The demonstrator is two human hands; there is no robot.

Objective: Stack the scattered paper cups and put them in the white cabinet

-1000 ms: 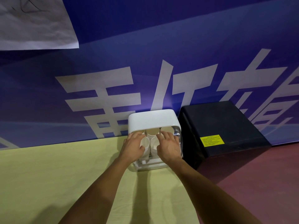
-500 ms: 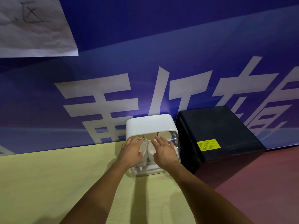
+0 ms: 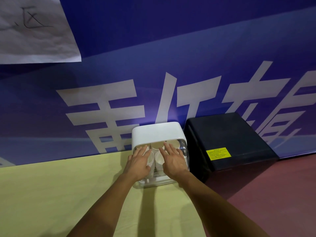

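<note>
Cups: paper cups [image 3: 159, 159] stand stacked inside the white cabinet [image 3: 156, 132], at the far table edge.
Left hand [image 3: 139, 161]: fingers straight, flat on the clear front [image 3: 185, 151], gripping nothing.
Right hand [image 3: 173, 159]: likewise flat.
Remaining: probably only closing up.

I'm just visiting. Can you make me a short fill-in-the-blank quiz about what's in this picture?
1. The paper cups stand inside the ____ cabinet.
2. The sticker on the black box is ____.
3. The black box stands to the cabinet's ____.
4. Hands lying flat on the cabinet's clear front, left hand plus right hand, number ____.

Missing words: white; yellow; right; two.
</note>
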